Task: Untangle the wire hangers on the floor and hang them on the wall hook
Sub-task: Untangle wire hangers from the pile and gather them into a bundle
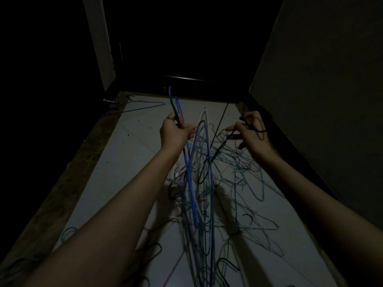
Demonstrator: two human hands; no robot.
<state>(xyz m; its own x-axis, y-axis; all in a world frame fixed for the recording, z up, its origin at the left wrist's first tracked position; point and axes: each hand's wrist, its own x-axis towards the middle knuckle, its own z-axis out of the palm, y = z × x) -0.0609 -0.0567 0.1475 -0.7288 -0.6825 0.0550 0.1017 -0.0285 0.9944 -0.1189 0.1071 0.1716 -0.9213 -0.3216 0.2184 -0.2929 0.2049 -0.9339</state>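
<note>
Both forearms reach out over the tangled hangers point(207, 193) heaped on the pale floor point(128, 154). My left hand point(176, 131) grips a blue hanger point(191, 195), fingers curled round its wire. My right hand point(250, 131) pinches a black hanger point(219, 139) (thin, hard to trace). 1 stray hanger point(134, 106) lies apart, near the door point(196, 83).

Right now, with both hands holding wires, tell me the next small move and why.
Probably draw the right hand, pinching a black wire hanger, slowly away from the left hand, which grips the blue wire hangers. They hang snagged in the tangled pile of wire hangers.
</note>
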